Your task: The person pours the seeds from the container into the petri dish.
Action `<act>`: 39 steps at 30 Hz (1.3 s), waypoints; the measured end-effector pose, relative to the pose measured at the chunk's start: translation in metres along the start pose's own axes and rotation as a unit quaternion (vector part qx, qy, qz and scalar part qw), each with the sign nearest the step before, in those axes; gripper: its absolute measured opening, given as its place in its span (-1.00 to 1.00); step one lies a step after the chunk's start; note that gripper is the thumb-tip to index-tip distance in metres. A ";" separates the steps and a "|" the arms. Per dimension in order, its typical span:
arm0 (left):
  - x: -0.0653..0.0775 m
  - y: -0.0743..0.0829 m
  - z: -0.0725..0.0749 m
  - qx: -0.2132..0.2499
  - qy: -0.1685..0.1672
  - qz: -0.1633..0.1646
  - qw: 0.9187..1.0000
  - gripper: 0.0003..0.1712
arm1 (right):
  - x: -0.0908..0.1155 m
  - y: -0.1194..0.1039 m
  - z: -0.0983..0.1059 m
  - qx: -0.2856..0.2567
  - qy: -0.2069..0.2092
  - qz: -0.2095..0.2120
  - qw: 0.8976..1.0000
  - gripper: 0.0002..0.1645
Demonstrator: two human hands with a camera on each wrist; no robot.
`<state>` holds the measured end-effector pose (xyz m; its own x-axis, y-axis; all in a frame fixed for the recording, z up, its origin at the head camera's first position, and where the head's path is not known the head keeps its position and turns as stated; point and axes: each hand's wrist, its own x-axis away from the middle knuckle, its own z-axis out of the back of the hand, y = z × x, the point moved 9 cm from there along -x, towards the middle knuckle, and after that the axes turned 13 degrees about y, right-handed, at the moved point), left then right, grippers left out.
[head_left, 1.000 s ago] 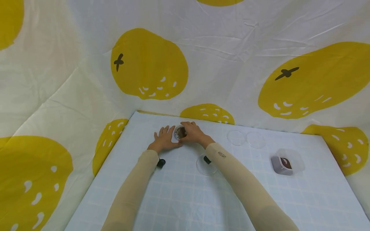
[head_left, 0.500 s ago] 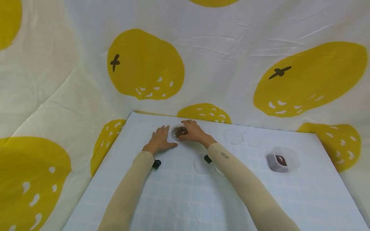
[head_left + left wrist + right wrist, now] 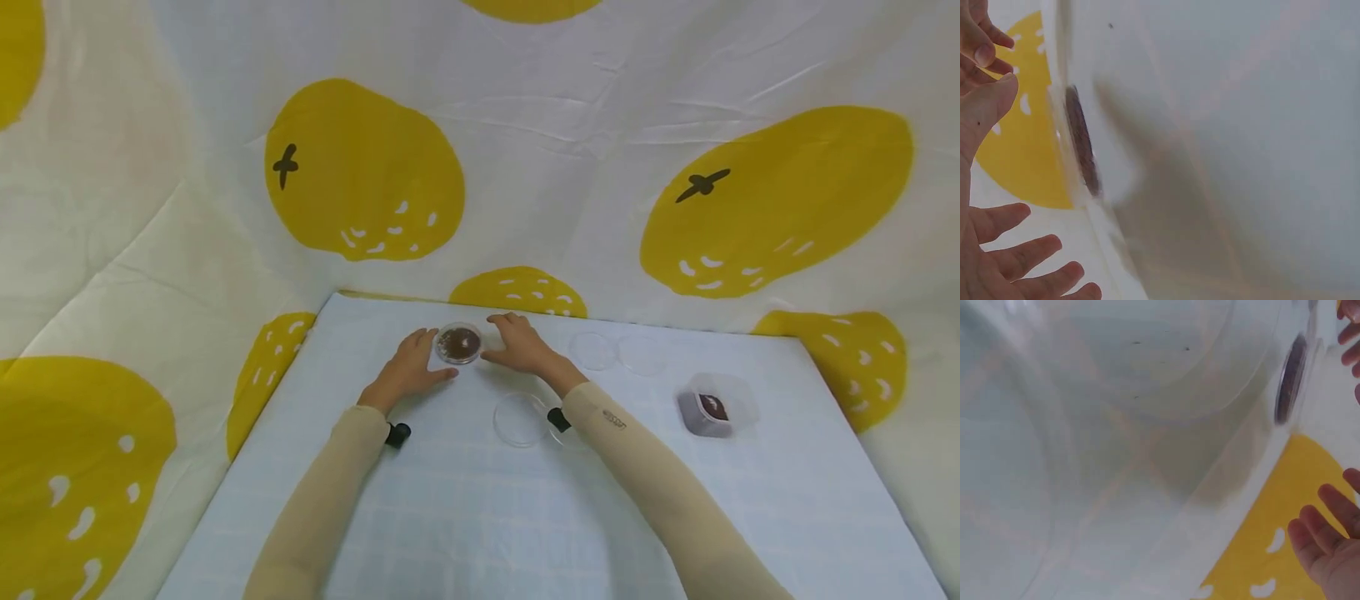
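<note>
A round clear petri dish holding dark brown, soil-like material lies flat near the table's far edge. To its left is my left hand, fingers spread and thumb pointing toward the dish's near side; whether a fingertip touches the rim I cannot tell. My right hand is just right of the dish, apart from it, with thumb and fingers parted and nothing held. Both wrist views show the dish edge-on, its brown filling a thin dark band. In the right wrist view, the right fingers are spread.
Clear round dishes or lids lie about: one in front, another partly behind the right sleeve, and two at the back right. Farther right stands a translucent tub with dark brown material. A lemon-print cloth hangs behind the table.
My right hand has let go of the soil-filled dish and drawn back to the right. The left hand has shifted slightly left. The head view has turned a little to the right.
</note>
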<state>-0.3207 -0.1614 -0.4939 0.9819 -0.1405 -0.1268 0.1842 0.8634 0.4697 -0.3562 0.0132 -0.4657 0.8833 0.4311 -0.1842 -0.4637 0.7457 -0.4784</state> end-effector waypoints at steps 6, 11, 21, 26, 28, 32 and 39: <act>0.011 0.025 0.001 0.023 0.002 -0.018 1.000 0.05 | 0.027 0.007 0.019 -0.003 0.022 -0.010 1.000 -0.15; 0.022 0.048 0.004 0.035 0.012 -0.043 0.998 0.01 | 0.053 0.007 0.041 -0.012 0.052 -0.013 0.998 -0.17; 0.054 0.094 -0.002 0.036 0.021 -0.104 0.994 -0.07 | 0.111 0.006 0.070 -0.034 0.115 -0.015 0.993 -0.20; 0.069 0.110 -0.009 0.026 0.017 -0.116 0.993 -0.07 | 0.143 0.012 0.076 -0.036 0.134 -0.026 0.990 -0.20; 0.075 0.116 -0.010 0.027 0.020 -0.123 0.992 -0.07 | 0.155 0.015 0.077 -0.037 0.144 -0.030 0.988 -0.21; 0.087 0.128 -0.013 0.026 0.028 -0.146 0.989 -0.10 | 0.172 0.017 0.080 -0.045 0.166 -0.029 0.985 -0.21; 0.101 0.142 -0.026 0.012 0.016 -0.170 0.985 -0.11 | 0.186 0.018 0.080 -0.055 0.190 -0.023 0.980 -0.20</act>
<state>-0.1966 -0.0405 -0.4625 0.8616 -0.4040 -0.3072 0.5034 0.7575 0.4157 -0.2059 0.1472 -0.4396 0.8747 0.1623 -0.4567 -0.4311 0.6910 -0.5802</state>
